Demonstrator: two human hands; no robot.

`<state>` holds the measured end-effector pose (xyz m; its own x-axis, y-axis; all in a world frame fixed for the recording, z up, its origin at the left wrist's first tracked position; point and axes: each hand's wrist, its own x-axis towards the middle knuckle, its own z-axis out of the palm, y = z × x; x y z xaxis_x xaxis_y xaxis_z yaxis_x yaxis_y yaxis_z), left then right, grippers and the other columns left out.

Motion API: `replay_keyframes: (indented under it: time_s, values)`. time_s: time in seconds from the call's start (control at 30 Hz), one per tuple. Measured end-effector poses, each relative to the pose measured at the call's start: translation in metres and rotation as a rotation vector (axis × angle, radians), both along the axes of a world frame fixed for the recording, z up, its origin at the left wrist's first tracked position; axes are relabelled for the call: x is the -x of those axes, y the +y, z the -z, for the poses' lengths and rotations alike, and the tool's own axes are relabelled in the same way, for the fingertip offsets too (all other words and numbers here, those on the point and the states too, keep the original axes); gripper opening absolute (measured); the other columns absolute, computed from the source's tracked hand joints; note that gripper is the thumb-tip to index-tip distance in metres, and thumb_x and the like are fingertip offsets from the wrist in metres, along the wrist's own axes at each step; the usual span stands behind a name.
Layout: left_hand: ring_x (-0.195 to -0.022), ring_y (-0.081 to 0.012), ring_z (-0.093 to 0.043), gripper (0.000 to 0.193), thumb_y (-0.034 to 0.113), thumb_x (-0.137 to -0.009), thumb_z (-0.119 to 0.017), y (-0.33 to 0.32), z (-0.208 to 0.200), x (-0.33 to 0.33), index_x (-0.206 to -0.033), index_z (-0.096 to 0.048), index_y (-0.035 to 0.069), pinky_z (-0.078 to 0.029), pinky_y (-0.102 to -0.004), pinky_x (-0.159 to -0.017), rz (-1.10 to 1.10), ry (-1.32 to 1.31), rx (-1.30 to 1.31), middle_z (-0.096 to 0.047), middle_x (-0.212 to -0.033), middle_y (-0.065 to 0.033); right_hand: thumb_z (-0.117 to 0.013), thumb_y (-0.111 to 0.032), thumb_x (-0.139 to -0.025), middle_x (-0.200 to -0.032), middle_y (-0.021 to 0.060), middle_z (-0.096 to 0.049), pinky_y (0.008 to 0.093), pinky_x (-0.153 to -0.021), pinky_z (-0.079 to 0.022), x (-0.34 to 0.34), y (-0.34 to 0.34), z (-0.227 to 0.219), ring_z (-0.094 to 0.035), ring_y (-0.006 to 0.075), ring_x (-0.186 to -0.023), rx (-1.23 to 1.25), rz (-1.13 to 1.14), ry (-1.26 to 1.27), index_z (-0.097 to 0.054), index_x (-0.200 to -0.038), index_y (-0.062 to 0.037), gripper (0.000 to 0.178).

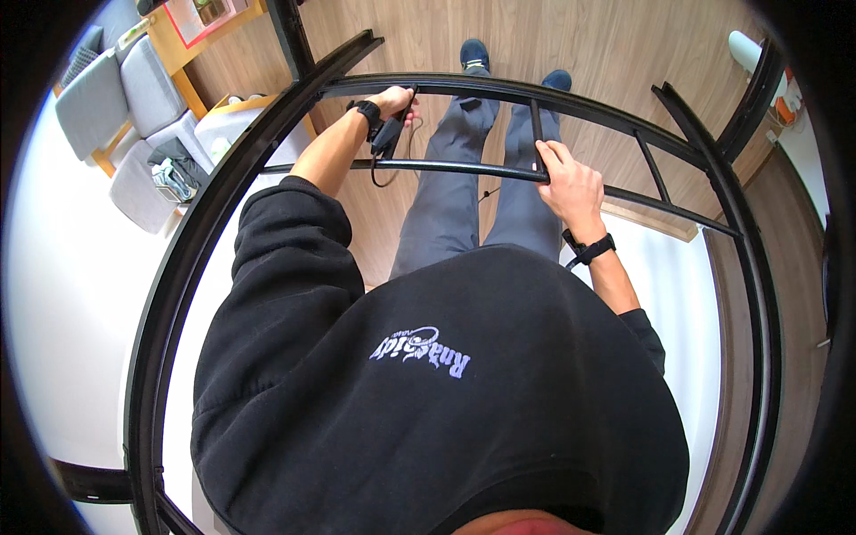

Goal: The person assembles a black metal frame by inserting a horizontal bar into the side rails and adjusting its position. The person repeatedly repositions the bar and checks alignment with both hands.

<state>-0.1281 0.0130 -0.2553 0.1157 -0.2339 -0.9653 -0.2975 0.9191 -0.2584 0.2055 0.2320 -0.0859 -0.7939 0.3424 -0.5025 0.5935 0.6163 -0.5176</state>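
A black metal frame [499, 89] with two long rails and short cross rungs spans in front of my body. My left hand [393, 102] is closed at its far rail, with fingers curled about a slanted rung near the left end. Next to it hangs a small black box [387, 138] with a thin dark cable looping below. My right hand [571, 183] grips the near rail [464, 168] where a rung meets it, its fingers lying along that rung. Both wrists wear black bands. My legs and dark shoes [475, 55] show beyond the near rail.
Long black side beams [192, 241] curve down the left and right. Grey cushioned seats [152, 85] with folded clothes [174, 174] stand at the left, near a wooden table [169, 40]. A wood-plank floor [624, 45] lies below. A brown door-like panel [794, 232] stands at the right.
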Motion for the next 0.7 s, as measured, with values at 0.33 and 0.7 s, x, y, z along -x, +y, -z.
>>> replay_keyframes:
  time_s: [0.33,0.7]
  values:
    - [-0.051,-0.0175,-0.044,0.037,0.035,-0.115,-0.027,-0.012,0.016,-0.012,-0.107,-0.045,0.004,-0.043,-0.0350,-0.049,0.054,-0.063,-0.037,-0.043,-0.066,-0.0035,-0.075,-0.025,-0.090,-0.125,-0.0015,-0.073,0.0394,-0.066,-0.062,-0.004,-0.001,0.004,-0.077,0.0273,-0.081,-0.036,-0.057,0.012,-0.074,-0.128,-0.0196,0.038]
    - [-0.052,-0.0273,-0.060,0.047,0.032,-0.110,-0.034,-0.032,0.074,-0.013,-0.091,-0.060,-0.002,-0.051,-0.0467,-0.053,0.418,-0.001,-0.265,-0.058,-0.062,-0.0109,-0.079,-0.020,-0.082,-0.128,0.0017,-0.072,0.0413,-0.070,-0.062,0.000,-0.004,0.024,-0.077,0.0289,-0.083,-0.043,-0.042,0.020,-0.072,-0.130,-0.0182,0.048]
